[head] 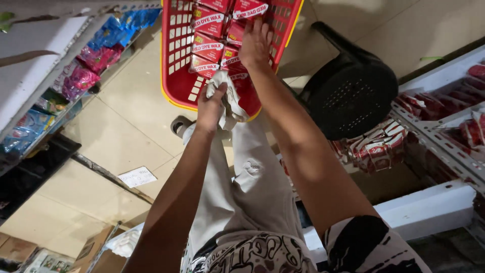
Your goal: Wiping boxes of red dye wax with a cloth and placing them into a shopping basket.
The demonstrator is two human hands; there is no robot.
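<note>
Shelf (30,76) at left carries blue and pink packets (96,55). Left hand (211,106) is clenched on a white cloth (230,101) at the near rim of the red basket (177,60). Right hand (255,43) lies flat, fingers spread, on red packets (208,48) inside the basket. Black stool (351,93) stands to the right.

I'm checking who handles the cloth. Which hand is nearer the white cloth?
Left. The left hand grips the white cloth at the basket rim; the right hand is apart, farther in on the red packs.
</note>
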